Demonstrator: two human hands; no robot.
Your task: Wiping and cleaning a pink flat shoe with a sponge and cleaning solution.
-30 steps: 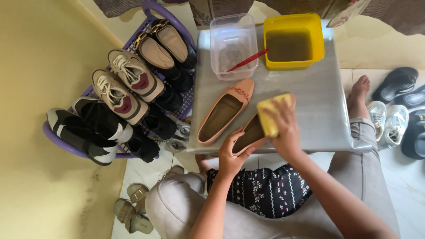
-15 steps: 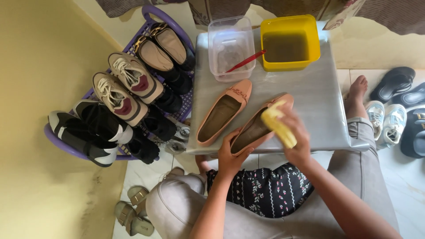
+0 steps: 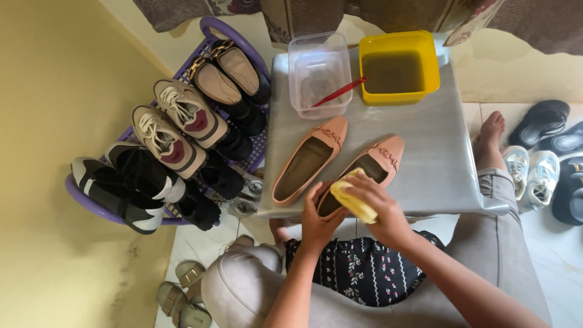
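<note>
Two peach flat shoes lie on a small grey table (image 3: 425, 158). My left hand (image 3: 319, 220) grips the heel end of the right-hand shoe (image 3: 370, 167) at the table's near edge. My right hand (image 3: 378, 209) presses a yellow sponge (image 3: 353, 201) onto that shoe's heel area. The other peach shoe (image 3: 310, 159) rests beside it to the left, untouched. Farther back stand a yellow tub (image 3: 398, 67) of murky water and a clear plastic container (image 3: 316, 76) with a red-handled brush (image 3: 340, 92) leaning in it.
A purple rack (image 3: 209, 27) at the left holds several shoes and sneakers. More sandals and shoes (image 3: 546, 164) lie on the floor at the right beside my bare foot (image 3: 489, 133). Beige sandals (image 3: 182, 291) sit at the lower left. A yellow wall runs along the left.
My right hand has carried the sponge from the toe end of the shoe down to its heel end. The left hand has stayed on the heel.
</note>
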